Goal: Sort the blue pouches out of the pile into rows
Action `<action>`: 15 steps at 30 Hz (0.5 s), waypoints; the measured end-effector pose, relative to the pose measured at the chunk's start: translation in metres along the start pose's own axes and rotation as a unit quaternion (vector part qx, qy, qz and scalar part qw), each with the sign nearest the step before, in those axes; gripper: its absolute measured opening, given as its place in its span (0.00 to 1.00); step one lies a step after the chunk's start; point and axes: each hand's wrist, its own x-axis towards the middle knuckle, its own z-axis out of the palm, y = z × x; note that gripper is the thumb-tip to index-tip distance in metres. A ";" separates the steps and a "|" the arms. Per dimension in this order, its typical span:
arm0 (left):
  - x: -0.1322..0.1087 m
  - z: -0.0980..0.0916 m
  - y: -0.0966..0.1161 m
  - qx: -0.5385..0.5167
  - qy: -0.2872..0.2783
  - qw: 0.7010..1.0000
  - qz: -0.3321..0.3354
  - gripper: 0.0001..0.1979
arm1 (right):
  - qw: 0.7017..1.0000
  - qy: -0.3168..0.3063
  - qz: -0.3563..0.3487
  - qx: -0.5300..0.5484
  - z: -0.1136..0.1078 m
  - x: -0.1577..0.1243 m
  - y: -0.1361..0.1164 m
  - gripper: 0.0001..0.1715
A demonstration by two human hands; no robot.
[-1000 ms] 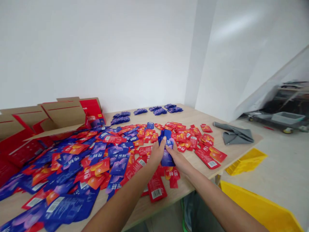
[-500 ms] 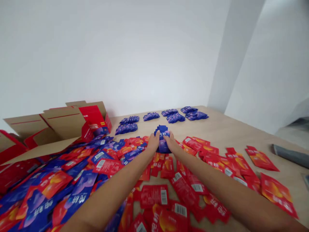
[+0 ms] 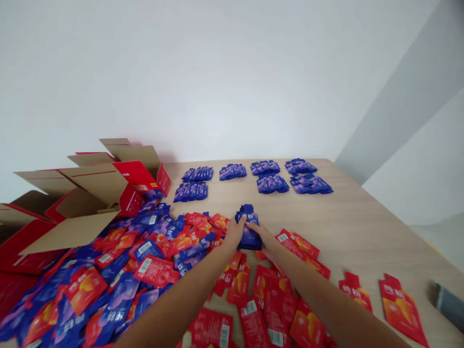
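Observation:
In front of me, a small stack of blue sachets (image 3: pixel 250 238) is held upright between both hands. My left hand (image 3: pixel 235 233) is closed around its left side, thumb on the front. My right hand (image 3: pixel 267 239) grips the right side, with the thumb reaching across the front sachet. Below and around my forearms lie loose red sachets (image 3: pixel 239 285), some barcode side up. To the left spreads a mixed heap of red and blue sachets (image 3: pixel 123 290). Beyond my hands, several fanned bundles of blue sachets (image 3: pixel 272 183) rest in two rough rows.
Open red cardboard boxes (image 3: pixel 90 181) with raised flaps stand at the left, beside the heap. The wooden table (image 3: pixel 348 208) reaches back to a white wall (image 3: pixel 224 87). A dark grey object (image 3: pixel 449 304), partly cut off, lies at the right edge.
My view has shifted, so the table's far edge and the bundles show more fully. Both hands still hold the blue stack; my right thumb now lies further across its front.

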 end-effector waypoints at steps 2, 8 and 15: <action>-0.002 0.002 0.007 -0.008 0.019 1.000 -0.001 0.12 | 0.998 -0.036 0.030 0.032 -0.006 0.003 -0.009 0.29; 0.025 -0.003 0.008 0.037 0.077 0.996 0.032 0.23 | 0.995 -0.065 0.075 0.003 0.002 0.044 -0.012 0.26; 0.112 -0.037 -0.002 -0.105 -0.001 0.994 0.005 0.18 | 0.984 0.059 0.008 -0.168 0.043 0.122 -0.016 0.34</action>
